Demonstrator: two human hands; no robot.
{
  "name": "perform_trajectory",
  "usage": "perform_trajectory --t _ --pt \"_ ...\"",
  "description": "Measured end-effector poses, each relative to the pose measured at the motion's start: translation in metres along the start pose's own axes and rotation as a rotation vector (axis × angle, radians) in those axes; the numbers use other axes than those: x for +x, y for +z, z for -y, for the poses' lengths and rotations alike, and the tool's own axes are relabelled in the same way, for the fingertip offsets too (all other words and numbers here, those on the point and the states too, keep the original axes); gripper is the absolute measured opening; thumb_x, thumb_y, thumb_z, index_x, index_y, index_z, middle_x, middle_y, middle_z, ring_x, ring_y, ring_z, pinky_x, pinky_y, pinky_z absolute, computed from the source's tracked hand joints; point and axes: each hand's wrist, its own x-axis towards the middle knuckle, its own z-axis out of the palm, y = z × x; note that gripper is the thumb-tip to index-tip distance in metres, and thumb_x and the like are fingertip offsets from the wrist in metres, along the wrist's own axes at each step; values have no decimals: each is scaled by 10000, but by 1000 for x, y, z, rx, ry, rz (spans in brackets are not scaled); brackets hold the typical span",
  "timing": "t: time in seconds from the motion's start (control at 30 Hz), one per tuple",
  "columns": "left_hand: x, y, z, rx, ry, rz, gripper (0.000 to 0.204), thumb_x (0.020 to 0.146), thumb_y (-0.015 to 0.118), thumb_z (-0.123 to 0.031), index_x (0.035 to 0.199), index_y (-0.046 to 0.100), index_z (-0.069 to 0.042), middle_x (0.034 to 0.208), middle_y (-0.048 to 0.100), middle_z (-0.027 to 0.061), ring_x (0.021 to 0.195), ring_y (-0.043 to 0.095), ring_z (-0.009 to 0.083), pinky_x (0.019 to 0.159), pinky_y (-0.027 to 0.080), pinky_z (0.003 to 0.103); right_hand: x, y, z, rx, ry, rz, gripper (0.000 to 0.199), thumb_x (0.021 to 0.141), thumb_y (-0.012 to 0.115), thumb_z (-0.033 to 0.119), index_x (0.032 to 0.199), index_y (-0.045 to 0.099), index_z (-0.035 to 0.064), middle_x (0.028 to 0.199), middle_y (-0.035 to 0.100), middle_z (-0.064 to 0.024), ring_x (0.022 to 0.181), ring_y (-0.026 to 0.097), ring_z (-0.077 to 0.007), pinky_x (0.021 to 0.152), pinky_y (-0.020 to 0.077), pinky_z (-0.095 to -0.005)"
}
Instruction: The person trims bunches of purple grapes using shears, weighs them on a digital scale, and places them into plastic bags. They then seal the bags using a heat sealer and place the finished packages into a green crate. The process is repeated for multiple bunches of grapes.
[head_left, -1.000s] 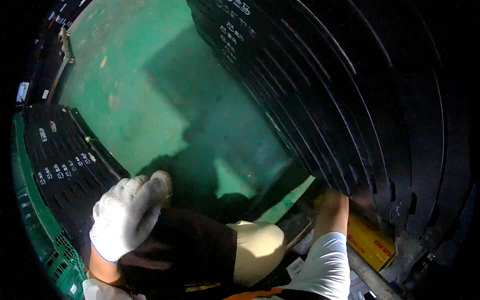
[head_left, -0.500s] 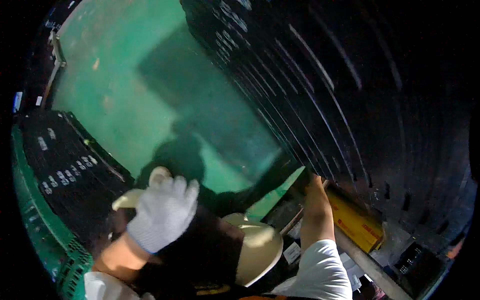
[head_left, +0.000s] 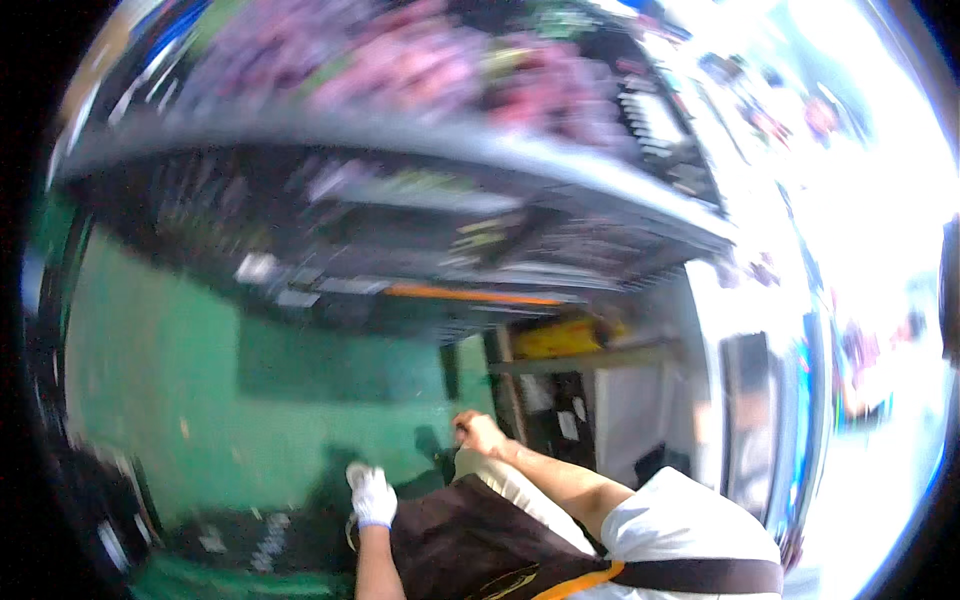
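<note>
My left hand (head_left: 373, 497), in a white knit glove, hangs low beside the left edge of my dark brown apron (head_left: 450, 530). Its fingers are small and blurred, so what they do is unclear. My bare right hand (head_left: 483, 433) is just above my pale trouser leg (head_left: 520, 492), with the fingers curled in. Whether anything is inside them is hidden. Beyond both hands stands a wide stack of black plastic crates (head_left: 380, 235), smeared by motion. Pinkish-purple produce, perhaps grapes, (head_left: 400, 70) fills the top.
Green floor (head_left: 190, 370) lies between me and the crates. To the right stands a shelf unit (head_left: 640, 355) with a yellow box (head_left: 555, 338). More black crates (head_left: 225, 540) sit at the lower left. The far right is glaringly bright.
My view has swung up and to the right, bringing the crate tops and bright area into sight. My right hand has come away from the crates' lower edge, back to my leg.
</note>
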Motion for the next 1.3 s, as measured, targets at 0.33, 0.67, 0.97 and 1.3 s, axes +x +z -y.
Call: perform_trajectory --t 0.33,0.67,0.97,1.3 --pt "-78 -308 -234 -813 246 815 301 834 622 -134 1113 639 -23 1083 649 159 1014 621 284 921 469 354 -117 -325 209 408 -27 -1059 160 818 657 49 974 627 30 920 629 -67 834 606 -150 742 497 -277" --pt "-59 -370 -313 -751 711 1538 389 891 429 -63 1263 531 -15 1305 519 154 1250 456 301 1075 314 360 -96 -542 94 -357 180 -1504 427 761 662 71 1158 517 9 1149 536 -199 1116 493 -364 940 396 -460" --pt "-74 -369 -402 -150 1474 1710 231 819 577 -91 1036 577 -13 1155 567 132 1116 504 318 980 380 386 -307 -287 198 272 338 -926 323 784 599 85 1091 569 -10 1199 522 -216 1138 493 -378 953 432 -433" --pt "-120 -322 -492 1 1496 1676 115 813 609 -103 885 616 -14 923 621 121 903 585 294 812 473 359 -478 -245 220 371 729 -1010 258 834 592 123 1048 598 -22 1026 617 -190 999 592 -355 871 480 -416"
